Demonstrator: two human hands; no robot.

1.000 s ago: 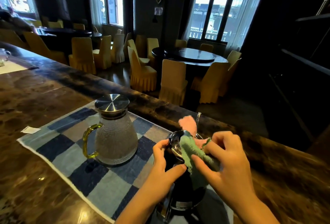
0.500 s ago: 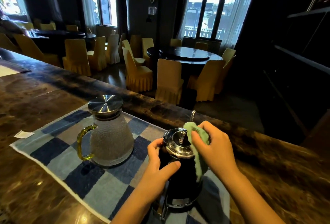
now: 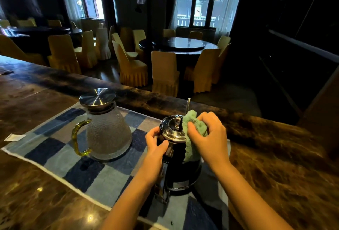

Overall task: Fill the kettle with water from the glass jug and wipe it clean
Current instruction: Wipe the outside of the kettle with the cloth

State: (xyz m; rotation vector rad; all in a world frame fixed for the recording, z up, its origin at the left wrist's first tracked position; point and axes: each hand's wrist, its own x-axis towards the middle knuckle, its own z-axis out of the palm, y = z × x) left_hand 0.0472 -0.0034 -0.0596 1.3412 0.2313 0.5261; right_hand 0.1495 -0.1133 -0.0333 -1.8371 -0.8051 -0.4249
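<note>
A dark kettle (image 3: 180, 167) with a shiny steel lid stands upright on a blue checked mat (image 3: 77, 167). My left hand (image 3: 156, 145) grips the kettle's upper left side, near the top of its handle. My right hand (image 3: 209, 138) presses a green cloth (image 3: 190, 149) against the kettle's right side and the lid's edge. The textured glass jug (image 3: 108, 134), with a steel lid and a yellow handle, stands on the mat to the left of the kettle, untouched.
The mat lies on a dark marble counter (image 3: 275, 174) with a raised far edge. A thin metal rod (image 3: 188, 105) stands behind the kettle. A small white paper slip (image 3: 14, 137) lies left of the mat. Beyond are dining tables and covered chairs.
My right hand has shifted the green cloth from over the lid to the kettle's right side and rim. My left hand keeps its hold on the kettle. The jug has not moved.
</note>
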